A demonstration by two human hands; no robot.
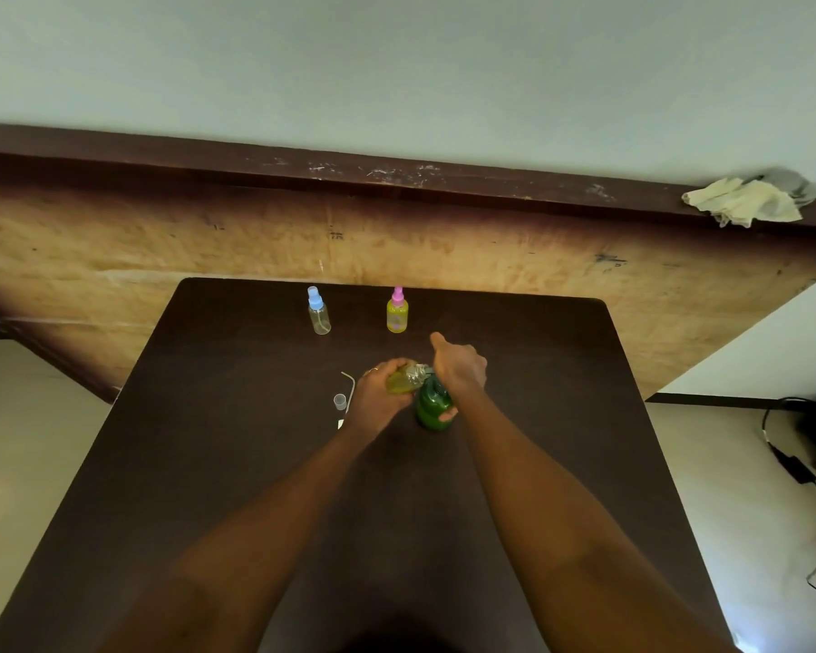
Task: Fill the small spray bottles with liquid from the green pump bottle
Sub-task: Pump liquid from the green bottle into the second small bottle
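Our two forearms run out from the bottom of the view over the dark table and meet near its middle. Our left hand is wrapped round a small spray bottle that holds yellowish liquid. Its top is blurred but seems uncapped, and it is tipped toward the spout of the green pump bottle, which stands on the table just beside it. Our right hand sits over the pump head with fingers curled down and the thumb sticking out. A fingertip shows against the bottle's lower side, so we read this hand as clamped on the bottle. We judge the little bottle light, thin-walled and likely slick if liquid runs down it, so it is best held round the body without squeezing, neck kept right under the spout. The pump bottle looks stiffer and heavier, steady enough to press from above. Farther back stand a blue-capped spray bottle, seemingly empty, and a pink-capped spray bottle full of yellow liquid. A clear cap and a thin bent tube lie left of our left hand.
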